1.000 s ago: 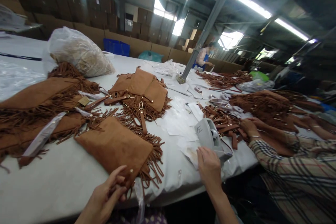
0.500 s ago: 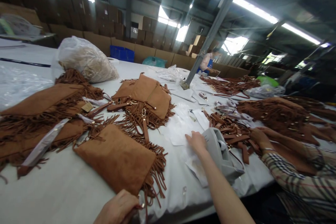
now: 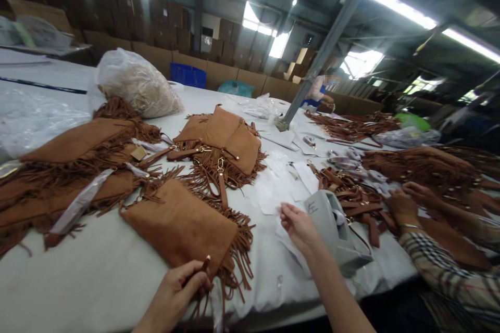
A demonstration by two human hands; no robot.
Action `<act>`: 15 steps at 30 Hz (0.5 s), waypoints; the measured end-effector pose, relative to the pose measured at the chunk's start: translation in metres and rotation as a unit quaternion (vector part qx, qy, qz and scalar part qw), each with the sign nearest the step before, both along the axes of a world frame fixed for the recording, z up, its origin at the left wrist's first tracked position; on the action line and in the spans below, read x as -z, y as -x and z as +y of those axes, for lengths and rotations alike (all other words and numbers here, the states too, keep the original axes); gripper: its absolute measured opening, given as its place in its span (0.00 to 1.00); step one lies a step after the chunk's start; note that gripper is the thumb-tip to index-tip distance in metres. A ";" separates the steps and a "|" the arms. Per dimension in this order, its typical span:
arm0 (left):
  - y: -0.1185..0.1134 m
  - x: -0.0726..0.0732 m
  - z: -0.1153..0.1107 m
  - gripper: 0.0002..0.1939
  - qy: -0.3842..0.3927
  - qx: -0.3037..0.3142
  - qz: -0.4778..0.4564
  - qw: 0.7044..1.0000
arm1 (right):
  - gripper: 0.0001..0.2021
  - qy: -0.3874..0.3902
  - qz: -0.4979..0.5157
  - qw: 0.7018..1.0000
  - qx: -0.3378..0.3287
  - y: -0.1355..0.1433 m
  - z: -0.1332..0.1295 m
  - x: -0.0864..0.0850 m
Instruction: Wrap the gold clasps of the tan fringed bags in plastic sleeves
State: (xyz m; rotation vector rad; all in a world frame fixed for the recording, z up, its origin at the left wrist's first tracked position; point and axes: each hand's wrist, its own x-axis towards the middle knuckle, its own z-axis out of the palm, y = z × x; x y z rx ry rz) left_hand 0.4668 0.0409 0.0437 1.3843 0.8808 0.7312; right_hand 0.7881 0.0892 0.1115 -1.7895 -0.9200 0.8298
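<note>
A tan suede fringed bag (image 3: pixel 183 223) lies flat in front of me, its fringe spread to the right. At its near corner my left hand (image 3: pixel 177 289) pinches a brown leather tab (image 3: pixel 206 264) with a gold stud; a strip in clear wrap (image 3: pixel 217 304) hangs beside it. My right hand (image 3: pixel 300 226) is raised just left of a grey tape dispenser (image 3: pixel 328 218). Its thumb and fingertips are pressed together over white paper (image 3: pixel 269 195), and whatever may be between them is too small to make out.
More fringed bags (image 3: pixel 219 138) lie beyond and to the left (image 3: pixel 78 140). A stuffed plastic bag (image 3: pixel 136 83) sits behind them. Brown straps (image 3: pixel 351 197) are heaped right of the dispenser, near a co-worker's hands (image 3: pixel 406 208). A metal post (image 3: pixel 332 44) rises from the table.
My left hand has lifted slightly with the leather tab, which now shows above the fingers. My right hand's fingers have drawn from spread over the dispenser's side into a pinch.
</note>
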 end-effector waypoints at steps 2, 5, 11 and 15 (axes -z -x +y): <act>0.000 -0.002 0.002 0.18 0.043 -0.010 -0.031 0.999 | 0.17 -0.010 0.065 0.997 -0.042 0.035 -0.018 0.006; 0.002 -0.008 0.006 0.21 0.116 -0.005 -0.060 0.991 | 0.19 0.009 0.169 0.978 -0.119 0.082 -0.044 0.019; 0.006 -0.023 0.011 0.20 0.144 0.069 -0.104 0.982 | 0.14 0.031 0.116 0.962 -0.245 0.132 -0.066 0.028; 0.002 -0.019 0.008 0.22 0.161 0.026 -0.095 0.982 | 0.14 0.048 0.114 0.947 -0.295 0.142 -0.071 0.017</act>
